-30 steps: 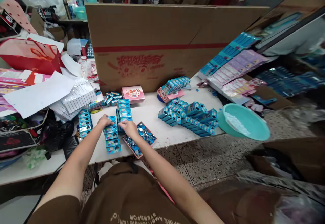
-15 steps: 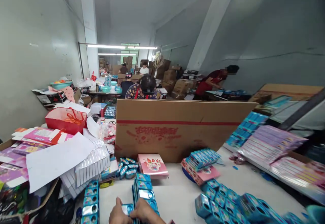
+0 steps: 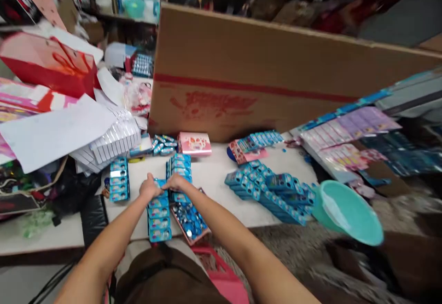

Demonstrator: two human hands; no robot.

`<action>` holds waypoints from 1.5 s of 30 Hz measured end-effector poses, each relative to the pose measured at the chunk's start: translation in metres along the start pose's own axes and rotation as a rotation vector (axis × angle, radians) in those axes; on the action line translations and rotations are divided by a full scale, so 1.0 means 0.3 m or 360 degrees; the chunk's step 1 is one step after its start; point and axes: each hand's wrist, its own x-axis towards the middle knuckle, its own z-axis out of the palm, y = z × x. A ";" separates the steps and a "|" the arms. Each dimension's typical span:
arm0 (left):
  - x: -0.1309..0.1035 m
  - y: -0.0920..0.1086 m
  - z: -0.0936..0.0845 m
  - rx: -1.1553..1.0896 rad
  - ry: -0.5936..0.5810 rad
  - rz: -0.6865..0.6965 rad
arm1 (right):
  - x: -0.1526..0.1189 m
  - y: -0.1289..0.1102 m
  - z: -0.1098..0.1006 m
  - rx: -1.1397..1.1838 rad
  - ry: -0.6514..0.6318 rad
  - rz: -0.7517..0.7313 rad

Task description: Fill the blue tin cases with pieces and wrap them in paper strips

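My left hand (image 3: 149, 188) and my right hand (image 3: 175, 182) meet at the far end of a front row of small blue boxes (image 3: 159, 223). Between them, the fingers of both pinch a small blue box (image 3: 160, 183), which they partly cover. Just beyond my right hand runs another row of blue boxes (image 3: 181, 162) with dark round holes. A pink-edged tray (image 3: 189, 238) of shiny blue pieces sits under my right forearm. To the left of my left hand stands one more row of blue boxes (image 3: 119, 185).
A tall cardboard sheet (image 3: 221, 65) stands along the table's back. Stacked blue boxes (image 3: 269, 186) cover the right side, beside a turquoise basin (image 3: 359, 216). White sheets (image 3: 58, 134) and a red gift bag (image 3: 51, 65) crowd the left. A pink stool (image 3: 224, 276) is below.
The view has tipped downward, so both forearms, the front row, the tray and the basin now show. Both hands stay at the small blue box.
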 end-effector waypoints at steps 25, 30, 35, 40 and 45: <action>-0.363 -0.170 0.225 -0.0946 0.0255 0.0700 | -0.512 0.326 0.272 0.1546 0.0203 -0.0376; -0.364 -0.169 0.266 -0.1198 -0.0168 0.0494 | -0.489 0.312 0.328 0.0881 0.0537 -0.0583; -0.364 -0.191 0.254 -0.1326 -0.0360 0.0271 | -0.469 0.305 0.354 0.0288 0.0410 -0.0958; -0.334 -0.201 0.216 -0.1226 -0.0200 0.0273 | -0.462 0.292 0.363 0.0283 0.0418 -0.0971; -0.279 -0.154 0.149 -0.0560 0.0422 0.0670 | -0.476 0.316 0.356 0.0776 0.0569 -0.0540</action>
